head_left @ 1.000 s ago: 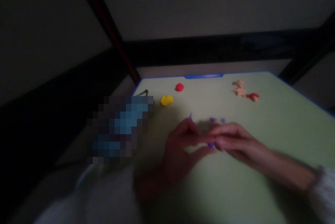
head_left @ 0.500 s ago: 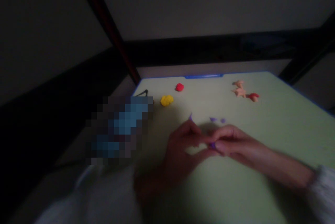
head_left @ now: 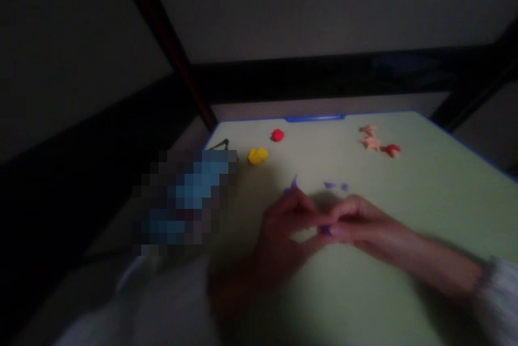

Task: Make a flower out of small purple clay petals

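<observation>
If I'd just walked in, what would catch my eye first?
Probably the bright yellow clay-like lump and smaller red lump, toward the far left of the pale table. Next, nearer the front, the left hand and right hand meet at a small purple lump. Peach-coloured pieces lie at the far right.

No text, label, brand, number or sign can be read anywhere in the frame.
</observation>
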